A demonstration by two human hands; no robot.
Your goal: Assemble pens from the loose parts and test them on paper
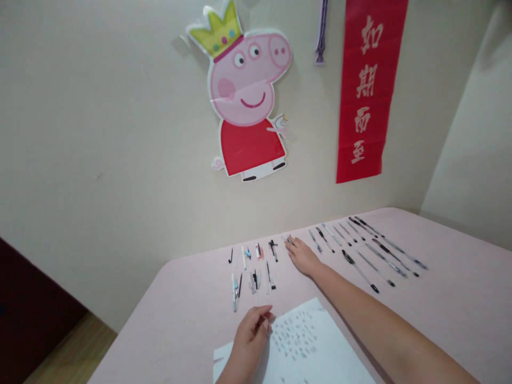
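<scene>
My right hand [303,257] reaches across to the back edge of the pink table [192,325]. Its fingertips close over small pen parts [289,240], mostly hidden beneath them. Just left of them lie the black pieces of a pen taken apart [273,249]. Lower down, my left hand [251,335] is over the edge of a white paper [316,346] with rows of dark handwriting. Its fingers are curled in toward the thumb; whatever may be between them is too small to make out.
More pen parts [256,278] lie in short rows on the left. Several whole pens [360,271] are lined up on the right, beyond my right forearm. Behind the table rises a wall with a cartoon pig cutout [250,101] and a red banner [370,106].
</scene>
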